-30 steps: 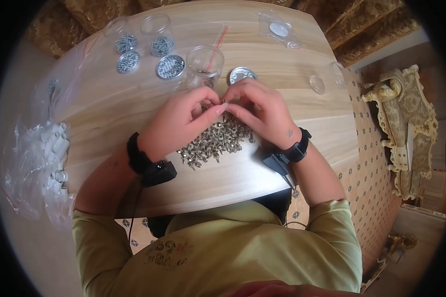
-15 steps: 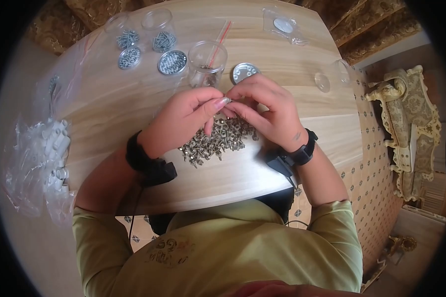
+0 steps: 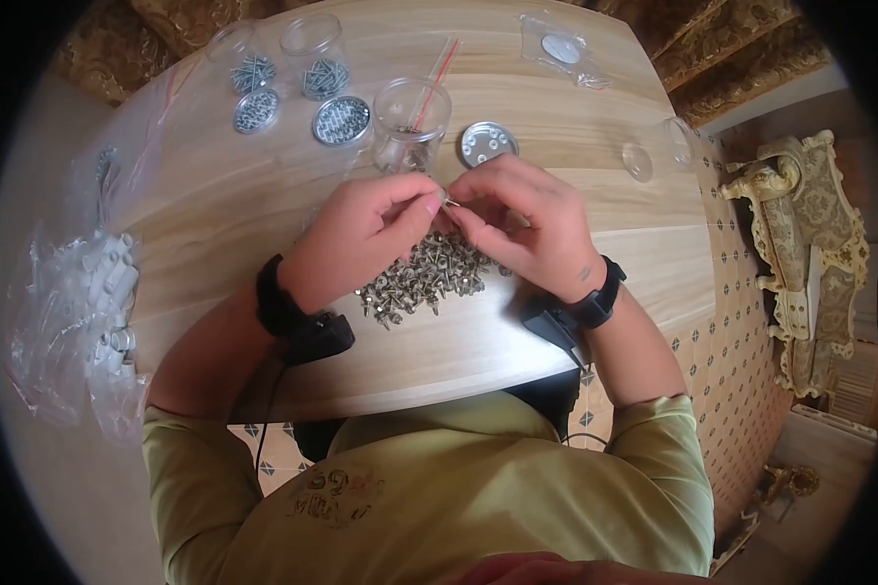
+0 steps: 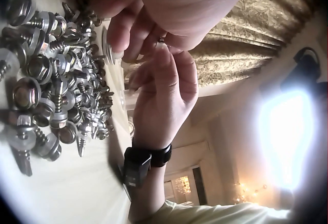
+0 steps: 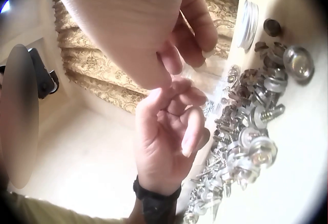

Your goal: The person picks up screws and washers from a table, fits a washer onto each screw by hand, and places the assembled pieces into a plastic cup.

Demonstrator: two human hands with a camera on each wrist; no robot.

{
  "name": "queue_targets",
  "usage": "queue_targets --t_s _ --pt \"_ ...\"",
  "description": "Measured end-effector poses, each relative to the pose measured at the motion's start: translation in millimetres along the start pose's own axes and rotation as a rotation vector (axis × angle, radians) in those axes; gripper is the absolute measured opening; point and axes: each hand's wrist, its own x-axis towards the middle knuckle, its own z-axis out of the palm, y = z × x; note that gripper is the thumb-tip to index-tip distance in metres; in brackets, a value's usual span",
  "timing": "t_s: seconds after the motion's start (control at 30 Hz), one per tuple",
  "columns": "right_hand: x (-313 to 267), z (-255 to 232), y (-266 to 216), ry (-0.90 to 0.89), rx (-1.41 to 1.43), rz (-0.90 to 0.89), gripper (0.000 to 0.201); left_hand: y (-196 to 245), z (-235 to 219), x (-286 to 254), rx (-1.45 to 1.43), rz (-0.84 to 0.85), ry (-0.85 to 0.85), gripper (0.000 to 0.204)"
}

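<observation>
Above the heap of screws (image 3: 424, 276) both hands meet at the fingertips, and between them sits one small screw (image 3: 450, 202). The left hand (image 3: 361, 239) pinches it with thumb and forefinger curled; the right hand (image 3: 527, 224) closes on it from the other side, so the grip is a double pinch on the same piece. What exactly the fingers do to it, I cannot tell, it is too small.

To do this step well, I think the person should keep the pinch close to the head and hold the piece over the pile, so that a slip drops it back among the others and not off the wooden table (image 3: 595, 175).

Just under the grip, the screws look short and silver-grey, with hexagonal heads, broad washers and pointed drill tips, lying tangled in all directions. Beyond the grip, away from the person, stands an open clear jar (image 3: 411, 117), with a metal lid (image 3: 488, 142) beside it to the right.
</observation>
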Motion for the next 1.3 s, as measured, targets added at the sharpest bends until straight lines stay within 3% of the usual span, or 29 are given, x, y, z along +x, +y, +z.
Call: queue_targets --t_s 0.07,0.37,0.43,0.6,0.67,0.73,0.8,0.87,0.97,1.07,1.13,1.3 --pt "-1 1 -3 -0.002 0.007 0.094 0.018 0 0 0 0.019 0.015 0.014 0.022" --pt "-2 4 -4 -0.042 0.036 0.118 0.015 -2 0 -1 0.388 0.129 0.041 0.021" --pt "-2 1 -5 -0.033 0.059 0.137 0.013 -5 1 -2 0.347 0.226 0.147 0.014" --pt "-1 -8 4 0.033 0.124 0.133 0.012 -4 -8 -1 0.260 0.268 0.329 0.012" --pt "1 -11 8 0.148 -0.020 0.114 0.012 3 -8 1 0.237 0.262 0.378 0.011" --pt "2 -15 13 0.181 -0.034 0.175 0.013 11 -11 8 0.343 0.497 0.541 0.017" --pt "4 -16 20 0.259 -0.084 0.320 0.014 19 -21 16 0.443 0.515 0.533 0.020" --pt "7 -19 24 0.242 -0.129 0.349 0.014 23 -26 19 0.537 0.532 0.526 0.022" --pt "5 -20 33 0.172 -0.194 0.335 0.015 21 -26 18 0.577 0.458 0.533 0.030" --pt "4 -19 33 0.097 -0.107 0.311 0.018 10 -23 15 0.416 0.465 0.593 0.038" --pt "5 -14 25 -0.174 0.002 0.203 0.020 7 -20 10 0.385 0.533 0.546 0.041" --pt "2 -3 28 -0.345 -0.066 0.109 0.020 5 -9 -3 0.546 0.494 0.354 0.029"
